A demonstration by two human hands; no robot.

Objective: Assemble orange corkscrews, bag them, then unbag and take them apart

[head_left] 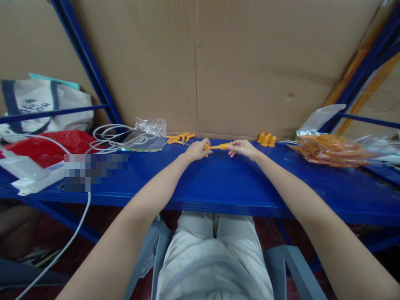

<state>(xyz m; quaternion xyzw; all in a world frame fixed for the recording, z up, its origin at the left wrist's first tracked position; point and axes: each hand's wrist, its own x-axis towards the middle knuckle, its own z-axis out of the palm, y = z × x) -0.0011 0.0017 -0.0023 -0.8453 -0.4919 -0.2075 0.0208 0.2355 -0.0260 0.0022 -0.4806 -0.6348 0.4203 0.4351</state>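
Observation:
An orange plastic piece with a ribbed, screw-like middle [215,147] lies level between my hands, over the blue tabletop [225,179]. My left hand [197,151] is closed around its wider left end, and the fingers cover part of it. Pinched at the right end, the piece meets the thumb and fingertips of my right hand [243,149]. Just beyond my left hand lies a small group of orange branched pieces [179,138] with tiny metal bits. Several orange cup-shaped pieces [267,139] stand to the right of my right hand.
Clear plastic film [150,133], coiled white cable [115,135], a red bag [59,146] and a white power strip [40,179] occupy the left. An orange bundle in clear plastic [334,150] lies right. Cardboard [218,62] backs the table between blue frame posts [87,62].

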